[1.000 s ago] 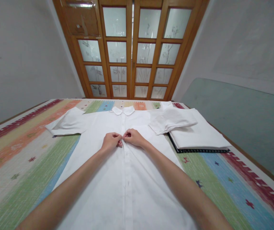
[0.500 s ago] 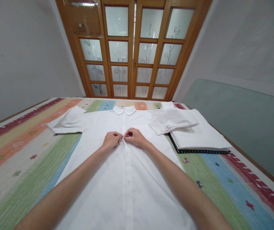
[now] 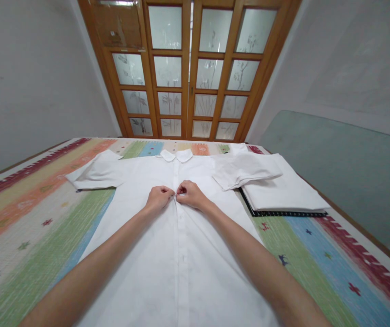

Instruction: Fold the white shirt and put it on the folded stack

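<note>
A white short-sleeved shirt lies flat in front of me, its collar pointing away and its sleeves spread to both sides. My left hand pinches the front placket from the left, around chest height. Close by on the right, my right hand pinches the same strip of cloth, thumb and forefinger together. Between the fingertips the fabric is slightly raised; any button there is too small to make out. Below the hands, the placket runs down toward me with small buttonhole slits showing.
Folded white cloth lies at the right over a black patterned piece, with the shirt's right sleeve overlapping it. A colourful striped cover is spread beneath. Wood-framed glass doors stand behind, and a pale green panel leans at right.
Both hands stay at the same place on the placket with nearly the same pinch. The view has shifted very slightly; the shirt lies as before.
</note>
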`<state>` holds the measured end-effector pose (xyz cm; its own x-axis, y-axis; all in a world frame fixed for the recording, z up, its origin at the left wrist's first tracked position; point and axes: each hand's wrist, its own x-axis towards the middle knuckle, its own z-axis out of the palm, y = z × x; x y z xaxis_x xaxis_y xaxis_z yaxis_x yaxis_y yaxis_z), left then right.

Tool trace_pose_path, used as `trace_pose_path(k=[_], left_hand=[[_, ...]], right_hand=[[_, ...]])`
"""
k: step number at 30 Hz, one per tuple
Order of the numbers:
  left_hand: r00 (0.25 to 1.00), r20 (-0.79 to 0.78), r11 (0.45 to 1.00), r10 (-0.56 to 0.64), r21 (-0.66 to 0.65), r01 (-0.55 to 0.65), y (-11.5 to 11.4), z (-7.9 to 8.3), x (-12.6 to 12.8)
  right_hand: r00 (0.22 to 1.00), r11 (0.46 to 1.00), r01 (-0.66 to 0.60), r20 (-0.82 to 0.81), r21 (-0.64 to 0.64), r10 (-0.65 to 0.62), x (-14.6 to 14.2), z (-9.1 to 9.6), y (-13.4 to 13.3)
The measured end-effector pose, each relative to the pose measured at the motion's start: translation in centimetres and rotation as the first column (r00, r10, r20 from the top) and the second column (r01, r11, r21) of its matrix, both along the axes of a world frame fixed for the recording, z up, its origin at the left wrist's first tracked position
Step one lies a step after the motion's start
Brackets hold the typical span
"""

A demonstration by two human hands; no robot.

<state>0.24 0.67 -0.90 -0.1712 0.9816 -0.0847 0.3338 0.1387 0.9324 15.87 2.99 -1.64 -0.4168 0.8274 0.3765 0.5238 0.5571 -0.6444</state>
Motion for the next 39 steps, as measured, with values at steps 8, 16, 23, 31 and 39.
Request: trace_pose_path(k=[8,16,23,31,39], left_hand=[[0.999,-0.027,0.999,0.021,0.043,-0.02,0.0,-0.4,0.0],[1.0,-0.02,0.997,-0.015,0.071,0.016,0.2,-0.5,-0.2],[0.997,-0.009,0.995,-0.076,0.067,0.076,0.0,-0.2,-0.2],[0.984,-0.085,0.984,-0.154,0.08,0.16,-0.3,0.4,-0.5],[0.944,-0.309,0.929,-0.114,0.302,0.211,-0.6,0.8,-0.8]], right_hand=[[0.998,0.997,0.052,0.038,0.055,-0.054,-0.5,-0.1,-0.1],[0.997,0.997,0.071,0.024,-0.01,-0.071,-0.5,-0.1,0.0],[0.999,0.997,0.044,-0.006,-0.067,-0.045,-0.3,0.1,0.2],[0.999,0.996,-0.034,-0.021,0.083,0.035,0.4,-0.2,0.2],[0.986,0.975,-0.048,0.164,0.217,0.012,0.3,-0.6,0.2]])
